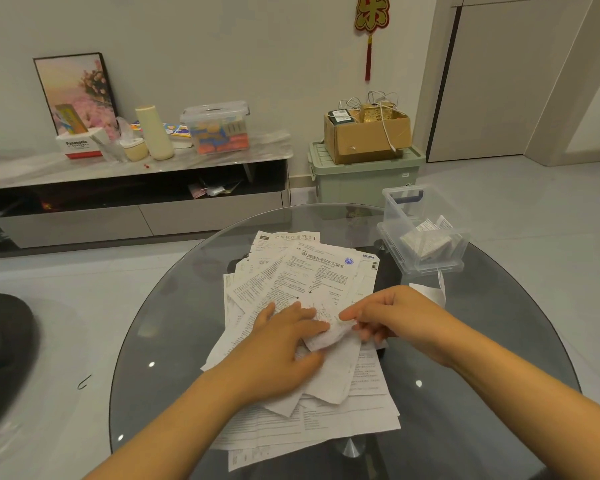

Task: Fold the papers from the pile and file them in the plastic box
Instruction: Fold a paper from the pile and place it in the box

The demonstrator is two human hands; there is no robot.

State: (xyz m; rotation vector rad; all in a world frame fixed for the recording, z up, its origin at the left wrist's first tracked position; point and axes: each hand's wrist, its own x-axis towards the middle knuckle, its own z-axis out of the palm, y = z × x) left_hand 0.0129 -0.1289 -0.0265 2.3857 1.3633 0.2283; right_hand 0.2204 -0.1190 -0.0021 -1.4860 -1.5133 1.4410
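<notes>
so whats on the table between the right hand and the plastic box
In the head view, a loose white slip of paper lies on the glass table between the right hand and the plastic box; otherwise bare glass.

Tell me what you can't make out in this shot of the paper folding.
- Head view: small print on the pile of papers is too small to read.
- How many folded papers sit in the plastic box: blurred by its walls.
- The right hand grip under the crumpled sheet: fingertips hidden.
- Sheets beneath the left hand: covered.
</notes>
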